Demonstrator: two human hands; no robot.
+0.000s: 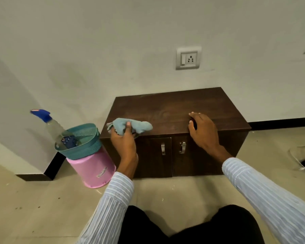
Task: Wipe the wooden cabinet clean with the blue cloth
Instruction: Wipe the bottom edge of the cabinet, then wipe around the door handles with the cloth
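Note:
A low dark wooden cabinet (174, 106) with two doors and metal handles stands against the wall. My left hand (123, 140) grips a crumpled blue cloth (139, 126) at the cabinet top's front left corner; the cloth rests on the wood. My right hand (203, 131) lies palm down on the top near its front edge, right of centre, fingers spread and holding nothing. My striped sleeves reach in from below.
Left of the cabinet, a teal basket (84, 147) sits on an upturned pink bucket (93, 169) and holds a spray bottle (51, 124) with a blue nozzle. A wall socket (188, 58) is above the cabinet. White cables (299, 159) lie on the floor at right.

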